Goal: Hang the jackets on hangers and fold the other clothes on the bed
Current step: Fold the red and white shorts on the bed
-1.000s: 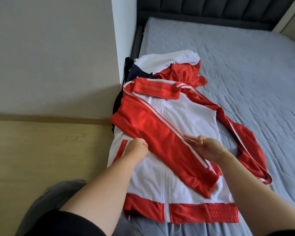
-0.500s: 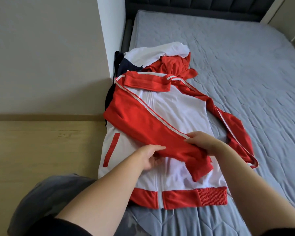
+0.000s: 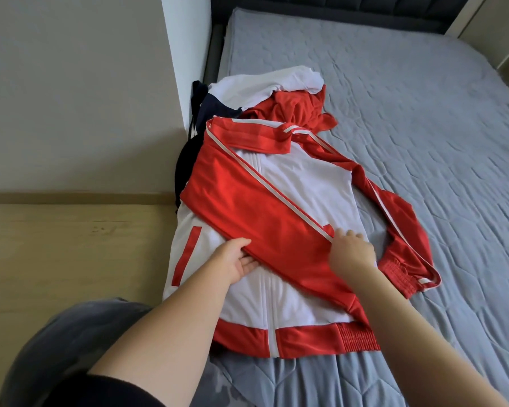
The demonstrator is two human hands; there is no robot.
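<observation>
A red and white zip jacket [image 3: 303, 183] lies front up on the left side of the grey bed [image 3: 423, 127]. Its red left sleeve [image 3: 265, 224] is folded diagonally across the white chest. My left hand [image 3: 235, 259] grips the lower edge of that sleeve, thumb on top and fingers underneath. My right hand [image 3: 350, 252] presses on the sleeve's upper, white-striped edge. The other sleeve [image 3: 400, 230] trails off to the right, its cuff near the mattress's quilting.
Behind the jacket lies a heap of clothes: a white garment [image 3: 265, 83], a red one [image 3: 300, 108] and a dark navy one [image 3: 200, 113] at the bed's left edge. A white wall corner [image 3: 182, 69] and wooden floor [image 3: 71, 245] lie left. My grey-clad knee [image 3: 71, 348] is at bottom left.
The folded sleeve has been pulled further down and to the right across the chest. My left hand moved from a fist on the white panel to gripping the sleeve's lower edge.
</observation>
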